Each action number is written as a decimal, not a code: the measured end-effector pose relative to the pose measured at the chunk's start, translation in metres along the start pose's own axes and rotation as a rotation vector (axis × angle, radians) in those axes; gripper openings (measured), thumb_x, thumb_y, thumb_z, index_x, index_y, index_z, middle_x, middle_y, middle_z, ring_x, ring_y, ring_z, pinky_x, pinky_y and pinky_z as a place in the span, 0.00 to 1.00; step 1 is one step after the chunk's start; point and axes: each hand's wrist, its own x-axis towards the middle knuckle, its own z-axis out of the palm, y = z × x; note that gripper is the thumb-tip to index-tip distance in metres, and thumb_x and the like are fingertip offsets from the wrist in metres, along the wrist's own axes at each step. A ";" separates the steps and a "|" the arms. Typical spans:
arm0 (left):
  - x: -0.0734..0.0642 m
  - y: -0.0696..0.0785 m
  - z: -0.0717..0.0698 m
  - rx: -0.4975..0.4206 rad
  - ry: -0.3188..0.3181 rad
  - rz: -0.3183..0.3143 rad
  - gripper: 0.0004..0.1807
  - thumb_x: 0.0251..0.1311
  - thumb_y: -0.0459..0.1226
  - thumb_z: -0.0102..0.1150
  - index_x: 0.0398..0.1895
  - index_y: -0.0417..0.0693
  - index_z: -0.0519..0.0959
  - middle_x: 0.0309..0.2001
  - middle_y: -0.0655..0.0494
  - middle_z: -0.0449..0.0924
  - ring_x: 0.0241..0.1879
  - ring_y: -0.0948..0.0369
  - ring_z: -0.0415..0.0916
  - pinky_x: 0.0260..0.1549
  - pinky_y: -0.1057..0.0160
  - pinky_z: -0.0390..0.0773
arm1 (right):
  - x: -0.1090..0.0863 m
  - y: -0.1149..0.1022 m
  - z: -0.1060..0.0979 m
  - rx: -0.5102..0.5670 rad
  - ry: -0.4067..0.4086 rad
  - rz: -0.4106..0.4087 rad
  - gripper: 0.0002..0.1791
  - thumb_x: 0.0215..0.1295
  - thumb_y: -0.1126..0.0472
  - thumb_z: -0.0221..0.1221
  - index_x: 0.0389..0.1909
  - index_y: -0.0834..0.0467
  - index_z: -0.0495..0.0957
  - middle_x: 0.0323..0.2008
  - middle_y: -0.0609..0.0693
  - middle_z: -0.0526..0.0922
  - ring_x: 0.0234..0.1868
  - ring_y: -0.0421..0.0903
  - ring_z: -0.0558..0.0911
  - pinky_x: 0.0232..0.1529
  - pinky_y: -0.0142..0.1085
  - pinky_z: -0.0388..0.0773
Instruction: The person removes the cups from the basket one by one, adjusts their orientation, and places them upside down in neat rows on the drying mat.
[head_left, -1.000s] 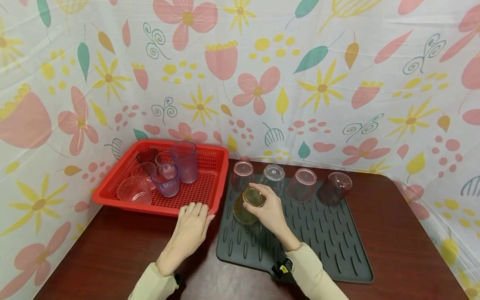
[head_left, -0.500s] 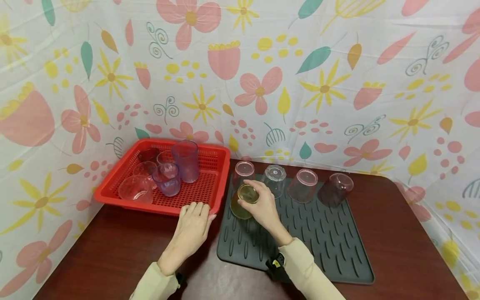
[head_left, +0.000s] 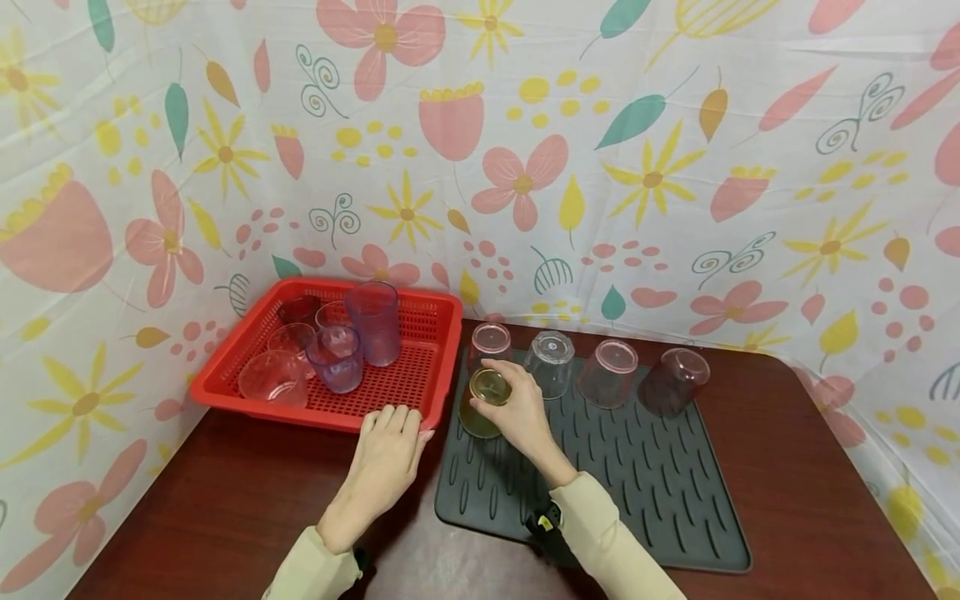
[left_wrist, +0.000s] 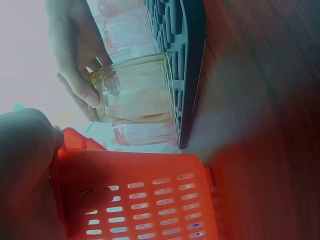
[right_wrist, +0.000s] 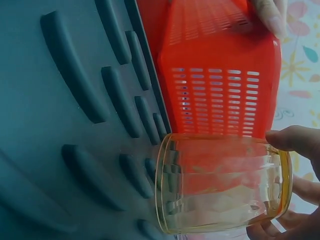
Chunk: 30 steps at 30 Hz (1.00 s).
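Observation:
My right hand (head_left: 521, 412) pinches the base of an upside-down amber glass (head_left: 477, 422) between thumb and fingers. The glass's rim is down at the grey drying mat (head_left: 600, 500), near the mat's left edge. In the right wrist view the amber glass (right_wrist: 220, 185) looks see-through, with the thumb on one side of its base. My left hand (head_left: 386, 450) holds the near right corner of a red plastic basket (head_left: 300, 415), fingers curled over the rim. Behind the amber glass stands a pink-tinted glass (head_left: 491, 340), partly hidden by my right hand.
Along the mat's back edge stand more upturned glasses: a clear one (head_left: 551, 367), a pink one (head_left: 607, 379) and a dark purple one (head_left: 672, 383). The basket holds several cups, including a tall purple tumbler (head_left: 378, 329) and a shorter purple glass (head_left: 337, 362). A patterned curtain (head_left: 517, 225) rises behind.
My right hand has moved the amber glass back and left over the mat, toward the pink-tinted glass, and its motion has slowed. The left hand stays at the basket's corner.

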 end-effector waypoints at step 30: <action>-0.001 0.000 0.003 -0.001 0.057 0.012 0.12 0.67 0.42 0.50 0.29 0.45 0.69 0.27 0.51 0.69 0.32 0.51 0.68 0.40 0.54 0.68 | -0.038 0.022 -0.032 -0.051 -0.176 0.030 0.41 0.57 0.60 0.68 0.71 0.55 0.61 0.66 0.59 0.67 0.66 0.59 0.69 0.58 0.55 0.73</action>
